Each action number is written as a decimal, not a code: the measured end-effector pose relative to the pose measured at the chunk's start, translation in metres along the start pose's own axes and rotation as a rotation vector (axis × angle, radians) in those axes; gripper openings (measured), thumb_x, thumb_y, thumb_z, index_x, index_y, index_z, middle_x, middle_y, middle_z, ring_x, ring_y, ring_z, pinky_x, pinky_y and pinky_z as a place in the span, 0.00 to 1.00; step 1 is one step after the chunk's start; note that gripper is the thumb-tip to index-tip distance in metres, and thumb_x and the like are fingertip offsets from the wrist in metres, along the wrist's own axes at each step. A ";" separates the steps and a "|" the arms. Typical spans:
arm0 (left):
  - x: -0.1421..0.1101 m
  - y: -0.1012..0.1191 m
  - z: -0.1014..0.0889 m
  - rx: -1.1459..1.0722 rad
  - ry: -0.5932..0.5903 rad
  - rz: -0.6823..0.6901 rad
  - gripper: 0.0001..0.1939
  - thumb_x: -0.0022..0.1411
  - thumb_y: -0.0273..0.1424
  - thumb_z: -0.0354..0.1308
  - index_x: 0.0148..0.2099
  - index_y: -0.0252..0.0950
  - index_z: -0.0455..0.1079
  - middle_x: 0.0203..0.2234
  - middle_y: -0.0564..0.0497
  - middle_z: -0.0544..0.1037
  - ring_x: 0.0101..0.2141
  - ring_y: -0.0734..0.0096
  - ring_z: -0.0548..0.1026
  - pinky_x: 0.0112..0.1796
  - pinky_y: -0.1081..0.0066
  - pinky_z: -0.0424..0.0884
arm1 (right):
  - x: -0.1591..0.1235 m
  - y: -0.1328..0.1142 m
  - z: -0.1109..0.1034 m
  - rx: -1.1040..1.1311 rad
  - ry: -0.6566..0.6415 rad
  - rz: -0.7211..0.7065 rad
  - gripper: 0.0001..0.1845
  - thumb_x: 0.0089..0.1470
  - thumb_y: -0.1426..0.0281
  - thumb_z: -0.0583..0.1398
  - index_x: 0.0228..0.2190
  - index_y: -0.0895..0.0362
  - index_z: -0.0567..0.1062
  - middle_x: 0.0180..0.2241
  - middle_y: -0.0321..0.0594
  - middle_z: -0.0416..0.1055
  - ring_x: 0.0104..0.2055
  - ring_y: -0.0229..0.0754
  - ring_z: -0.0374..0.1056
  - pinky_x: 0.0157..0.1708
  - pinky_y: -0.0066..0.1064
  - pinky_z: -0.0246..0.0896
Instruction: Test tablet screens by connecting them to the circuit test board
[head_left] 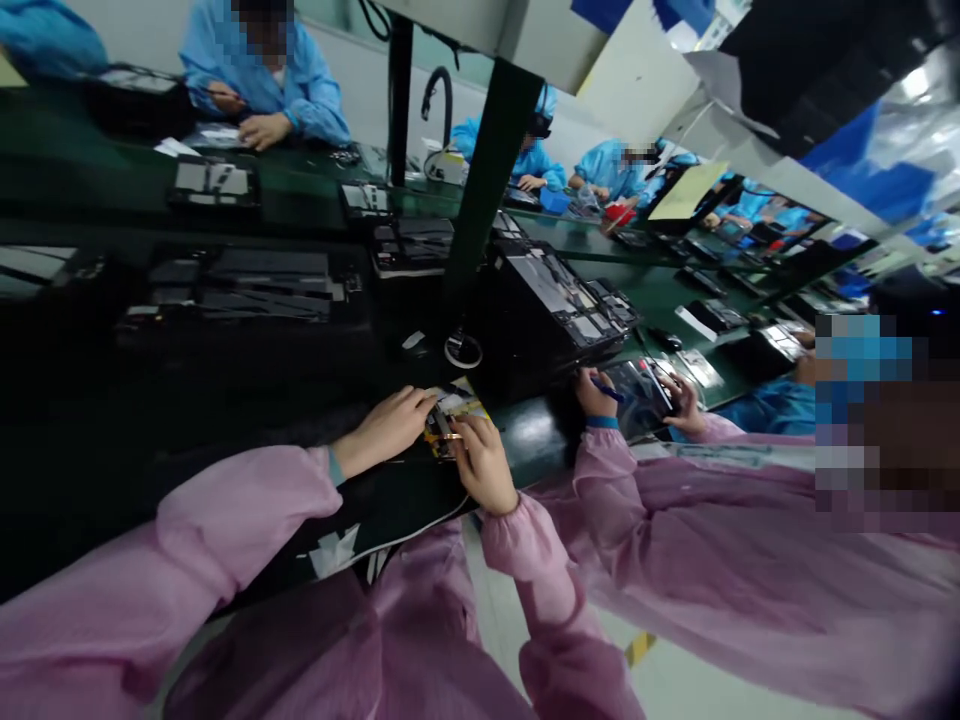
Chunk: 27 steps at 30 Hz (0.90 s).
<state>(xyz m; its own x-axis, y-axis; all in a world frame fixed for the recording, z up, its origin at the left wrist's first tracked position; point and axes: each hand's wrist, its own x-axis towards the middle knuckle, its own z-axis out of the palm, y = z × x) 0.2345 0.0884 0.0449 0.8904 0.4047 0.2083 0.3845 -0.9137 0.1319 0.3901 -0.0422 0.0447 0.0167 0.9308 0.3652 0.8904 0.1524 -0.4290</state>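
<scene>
A small flat electronic device (pixel 466 405) with yellow edges and silver-white parts lies on the dark bench between my two hands. Its exact kind is too small to tell. My left hand (pixel 391 428) comes in from the left, its fingers together and closed on the device's left edge. From the right, my right hand (pixel 487 468) bends over the device with thumb and fingers pinched. A thin orange strip (pixel 450 436) shows at those fingertips. Whether the fingers grip it or only touch the device is hidden.
A tall black stack of trays (pixel 540 320) with device parts on top stands behind the device, beside a green post (pixel 491 180). More black trays (pixel 255 285) sit at the left. A co-worker in pink (pixel 720 530) works close on my right, holding a blue pen (pixel 609 390).
</scene>
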 end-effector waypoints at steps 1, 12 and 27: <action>0.002 0.000 0.003 -0.012 -0.007 -0.008 0.21 0.63 0.21 0.47 0.57 0.28 0.64 0.47 0.39 0.74 0.44 0.59 0.71 0.47 0.62 0.69 | 0.011 0.006 0.002 0.031 0.013 0.013 0.16 0.61 0.74 0.51 0.47 0.56 0.73 0.47 0.46 0.70 0.51 0.47 0.64 0.50 0.41 0.61; -0.009 -0.003 0.004 -0.133 -0.092 -0.037 0.09 0.66 0.25 0.47 0.43 0.33 0.69 0.36 0.46 0.77 0.38 0.66 0.75 0.39 0.68 0.70 | 0.030 0.037 0.037 0.085 -0.075 -0.071 0.16 0.60 0.74 0.53 0.48 0.56 0.73 0.48 0.47 0.69 0.51 0.47 0.63 0.51 0.42 0.61; -0.016 0.002 0.001 -0.072 -0.068 0.021 0.10 0.67 0.24 0.47 0.38 0.33 0.69 0.35 0.47 0.76 0.36 0.67 0.72 0.41 0.67 0.68 | 0.026 0.032 0.035 0.052 -0.107 -0.034 0.18 0.60 0.75 0.53 0.51 0.57 0.71 0.50 0.47 0.67 0.52 0.48 0.61 0.53 0.43 0.59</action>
<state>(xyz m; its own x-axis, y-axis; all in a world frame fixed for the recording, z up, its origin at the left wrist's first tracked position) 0.2211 0.0803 0.0408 0.9135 0.3796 0.1462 0.3488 -0.9160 0.1983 0.4026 -0.0017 0.0112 -0.0639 0.9546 0.2910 0.8645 0.1986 -0.4617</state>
